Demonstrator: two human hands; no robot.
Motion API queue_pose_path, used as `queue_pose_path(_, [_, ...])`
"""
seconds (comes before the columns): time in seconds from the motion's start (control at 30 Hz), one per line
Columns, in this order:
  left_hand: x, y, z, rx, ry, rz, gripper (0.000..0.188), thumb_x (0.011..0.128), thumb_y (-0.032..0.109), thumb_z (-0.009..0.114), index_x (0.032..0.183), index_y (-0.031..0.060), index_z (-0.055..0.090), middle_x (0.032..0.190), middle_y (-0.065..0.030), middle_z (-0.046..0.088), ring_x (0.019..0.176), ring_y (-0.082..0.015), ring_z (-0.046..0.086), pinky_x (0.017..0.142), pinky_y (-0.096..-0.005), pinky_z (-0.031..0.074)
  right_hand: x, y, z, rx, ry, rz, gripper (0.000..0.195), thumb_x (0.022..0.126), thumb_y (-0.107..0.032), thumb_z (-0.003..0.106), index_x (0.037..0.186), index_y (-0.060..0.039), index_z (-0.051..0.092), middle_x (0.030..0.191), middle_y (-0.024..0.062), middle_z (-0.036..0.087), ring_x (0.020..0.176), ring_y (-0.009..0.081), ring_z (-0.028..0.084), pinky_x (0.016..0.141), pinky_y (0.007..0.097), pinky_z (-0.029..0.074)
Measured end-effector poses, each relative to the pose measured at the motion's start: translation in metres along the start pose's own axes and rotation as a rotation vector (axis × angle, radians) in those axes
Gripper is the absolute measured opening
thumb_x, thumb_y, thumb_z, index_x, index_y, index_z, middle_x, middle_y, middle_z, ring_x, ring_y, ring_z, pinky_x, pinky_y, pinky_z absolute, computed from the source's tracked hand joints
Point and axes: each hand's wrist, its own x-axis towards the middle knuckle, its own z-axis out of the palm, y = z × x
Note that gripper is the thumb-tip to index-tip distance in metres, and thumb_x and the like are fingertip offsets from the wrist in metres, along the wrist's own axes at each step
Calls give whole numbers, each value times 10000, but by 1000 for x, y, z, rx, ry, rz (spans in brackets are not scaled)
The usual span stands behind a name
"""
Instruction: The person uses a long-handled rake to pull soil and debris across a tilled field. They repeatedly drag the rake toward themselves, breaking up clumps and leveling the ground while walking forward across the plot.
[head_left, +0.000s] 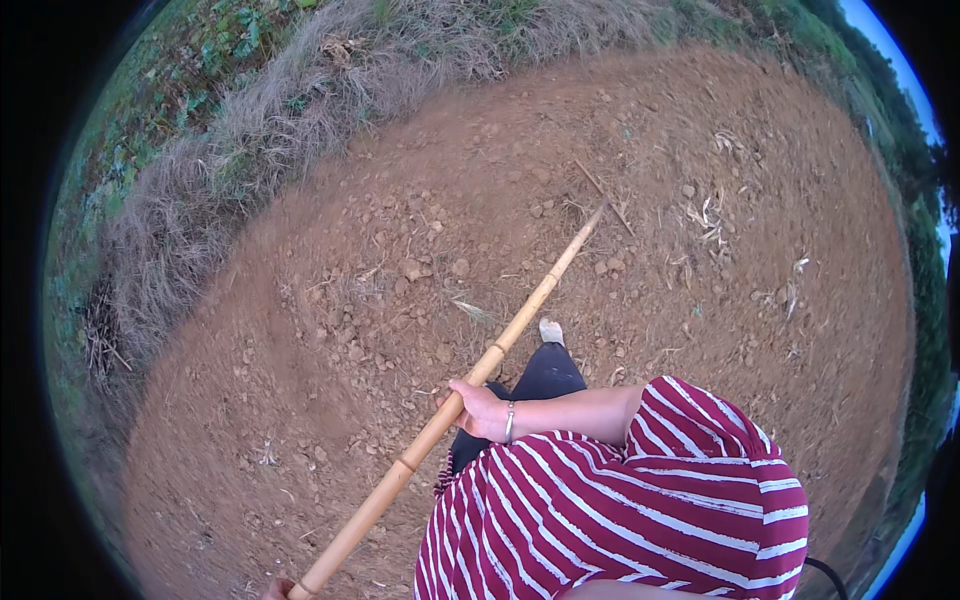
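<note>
A long bamboo pole (491, 358) runs slantwise from the bottom edge up to a tapered, darker tip at the soil. My right hand (480, 409), with a silver bangle on its wrist, grips it near the middle, thumb on top. Lower down, at the frame's bottom edge, my left hand (279, 589) is at the near end of the pole, mostly cut off. Across the far tip lies a thin brown strip (602, 196). Whether this is a hoe blade seen edge-on or a loose stick, I cannot tell.
Brown tilled soil (352, 247) with clods surrounds me. Dry husks (707, 219) lie to the upper right. A bank of dry grass (292, 97) curves along the upper left, with green plants beyond. My shoe (551, 331) stands just right of the pole.
</note>
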Motion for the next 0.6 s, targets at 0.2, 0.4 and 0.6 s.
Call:
queue_pose_path(0.2, [58, 52, 108, -364, 238, 245, 130, 489, 111, 639, 593, 106, 561, 564, -107, 555, 533, -304, 544, 507, -381, 444, 3, -50, -16, 7, 246, -246, 130, 805, -139, 488, 821, -32, 416, 659, 69, 468, 565, 212, 547, 519, 357, 506])
queue_pose_path(0.4, [61, 148, 52, -363, 324, 486, 146, 519, 123, 636, 632, 93, 548, 583, -109, 536, 551, -298, 528, 526, -371, 433, 31, -146, -49, -95, 383, -507, 135, 795, -169, 469, 820, -49, 411, 663, 70, 488, 559, 194, 531, 535, 374, 498])
queue_pose_path(0.6, [33, 21, -38, -177, 396, 367, 230, 476, 141, 676, 671, 74, 573, 601, -138, 561, 571, -323, 549, 550, -385, 450, 27, -31, 19, -179, 203, -259, 163, 814, -185, 459, 879, -51, 391, 717, 73, 513, 622, 185, 564, 543, 361, 513])
